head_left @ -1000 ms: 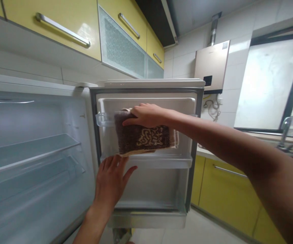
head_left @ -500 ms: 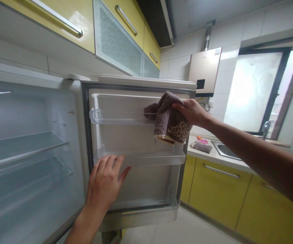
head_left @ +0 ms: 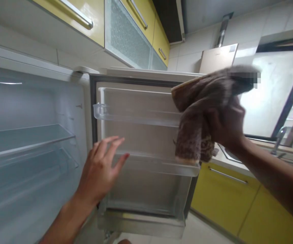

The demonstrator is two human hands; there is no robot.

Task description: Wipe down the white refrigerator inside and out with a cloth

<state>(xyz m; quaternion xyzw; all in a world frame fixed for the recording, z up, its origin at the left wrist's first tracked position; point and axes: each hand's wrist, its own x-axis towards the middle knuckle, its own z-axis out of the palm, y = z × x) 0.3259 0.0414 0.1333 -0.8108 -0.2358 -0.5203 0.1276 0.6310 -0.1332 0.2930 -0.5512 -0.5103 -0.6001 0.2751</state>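
Note:
My right hand (head_left: 226, 127) is closed on a brown patterned towel (head_left: 199, 112), which hangs bunched in the air in front of the right edge of the open fridge door (head_left: 146, 142). My left hand (head_left: 102, 167) is open, fingers spread, hovering just off the door's inner face near the middle door shelf (head_left: 159, 162). The upper door shelf (head_left: 136, 115) holds nothing that I can see.
The fridge interior (head_left: 29, 142) with glass shelves is at the left. Yellow wall cabinets (head_left: 90, 13) hang above. A counter with a sink and tap (head_left: 278, 142) runs along the right, over yellow base cabinets (head_left: 227, 193). A water heater (head_left: 216, 57) hangs on the far wall.
My right hand has pulled the towel off the door's inner face, to the right and toward me. My left hand has lifted off the middle shelf edge. The view has shifted slightly.

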